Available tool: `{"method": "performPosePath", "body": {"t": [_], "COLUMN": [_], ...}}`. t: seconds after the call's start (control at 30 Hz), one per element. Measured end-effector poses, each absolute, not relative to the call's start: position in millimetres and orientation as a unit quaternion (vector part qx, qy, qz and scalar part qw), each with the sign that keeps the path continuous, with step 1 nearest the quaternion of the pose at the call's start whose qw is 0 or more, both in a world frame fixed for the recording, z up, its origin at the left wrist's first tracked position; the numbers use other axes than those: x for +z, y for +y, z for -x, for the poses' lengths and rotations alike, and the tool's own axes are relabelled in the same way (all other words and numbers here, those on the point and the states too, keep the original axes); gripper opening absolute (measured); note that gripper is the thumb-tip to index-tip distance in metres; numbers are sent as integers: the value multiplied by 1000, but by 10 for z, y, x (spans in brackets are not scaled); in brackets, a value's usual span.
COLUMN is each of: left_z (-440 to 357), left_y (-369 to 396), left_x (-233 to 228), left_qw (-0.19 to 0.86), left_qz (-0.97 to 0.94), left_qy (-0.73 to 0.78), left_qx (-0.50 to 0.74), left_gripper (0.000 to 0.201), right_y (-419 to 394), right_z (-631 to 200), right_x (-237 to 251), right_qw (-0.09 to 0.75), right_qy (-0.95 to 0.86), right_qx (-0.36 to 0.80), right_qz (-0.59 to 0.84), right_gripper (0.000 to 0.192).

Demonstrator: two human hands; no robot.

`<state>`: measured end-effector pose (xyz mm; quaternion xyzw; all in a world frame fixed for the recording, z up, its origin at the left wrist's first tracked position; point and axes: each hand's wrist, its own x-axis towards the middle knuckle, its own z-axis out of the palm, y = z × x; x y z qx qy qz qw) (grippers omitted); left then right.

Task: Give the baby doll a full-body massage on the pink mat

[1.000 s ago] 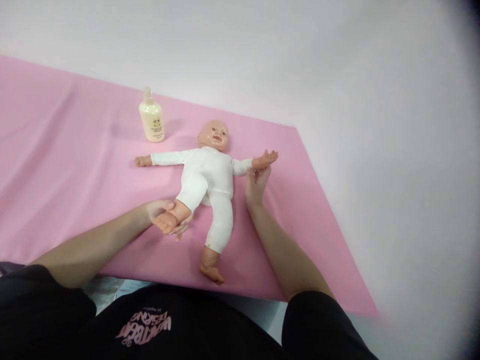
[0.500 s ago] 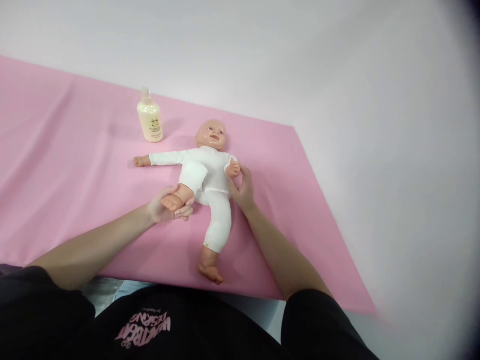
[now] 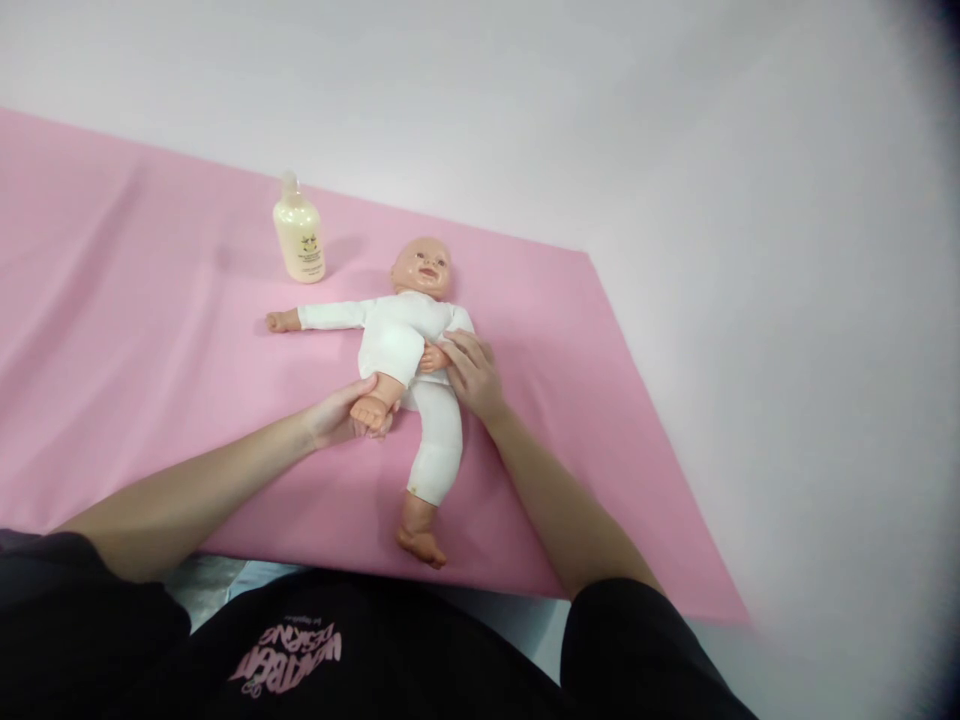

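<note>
Pink cloth (image 3: 637, 490) covers the table, with a few soft folds on the left side. Past its far edge and its right edge, everything is plain and white.

On the cloth, a baby doll (image 3: 420, 315) lies on its back, close to the person. Its bald head (image 3: 421, 267) points away, and it wears a white suit. The foot (image 3: 369, 412) on the left side is held up, and that leg (image 3: 394, 350) is bent, with the knee over the tummy. The other leg (image 3: 439, 445) lies long, with its foot near the front edge of the cloth.

The person's left hand (image 3: 337, 412) is closed around the ankle of the bent leg. The thumb is on top and some fingers show under the foot. The person's right hand (image 3: 474, 378) holds the doll's arm near the wrist, with the fingers over it. I cannot tell how hard it squeezes. That arm is bent across the tummy, so the little hand (image 3: 433, 357) is right by the bent knee. The doll's other arm (image 3: 334, 316) sticks straight out to the left.

Behind that arm stands a bottle (image 3: 300, 240), upright and pale yellow, with a small picture on it. The person wears a black shirt (image 3: 405, 660) with pink letters (image 3: 289, 660).
</note>
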<state>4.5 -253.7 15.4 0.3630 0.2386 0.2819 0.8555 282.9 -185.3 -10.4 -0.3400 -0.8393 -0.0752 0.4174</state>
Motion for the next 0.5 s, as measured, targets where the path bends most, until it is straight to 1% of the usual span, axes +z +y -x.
{"method": "performPosePath", "body": {"t": [0.33,0.5], "left_z": [-7,-1], "left_y": [-2540,-2538], "left_x": [119,104], "left_qw": [855,850], "left_qz": [-366,-376], "left_qy": [248,265], "left_qx": [271,258], "left_gripper": [59,60], "right_y": [-1858,-1861], "right_z": [-2814,-2817], "right_x": [-94,-103], "right_qw": [425,420], "right_qy": [-840,-838], "right_qx": [-117,-86], "right_qz": [317,336], "right_gripper": [42,41]}}
